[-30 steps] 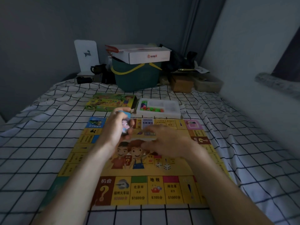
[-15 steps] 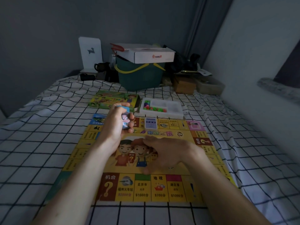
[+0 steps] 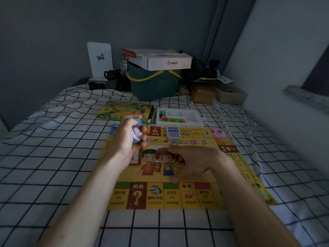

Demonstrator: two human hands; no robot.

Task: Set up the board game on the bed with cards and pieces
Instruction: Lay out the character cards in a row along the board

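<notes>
Where the checked bed [image 3: 53, 148] met the wall, a green basket [image 3: 153, 84] carried a white carton [image 3: 169, 62] across its rim, its inside hidden. The yellow game board [image 3: 178, 193] lay flat on the sheet. Behind it sat the game box [image 3: 124, 110] and a white tray [image 3: 179, 117] with bright pieces [image 3: 170, 119] in its left compartments. The left hand [image 3: 124, 139] gripped a card stack [image 3: 136, 132]. The right hand [image 3: 192, 162] curled low over the board, perhaps pinching something unseen.
</notes>
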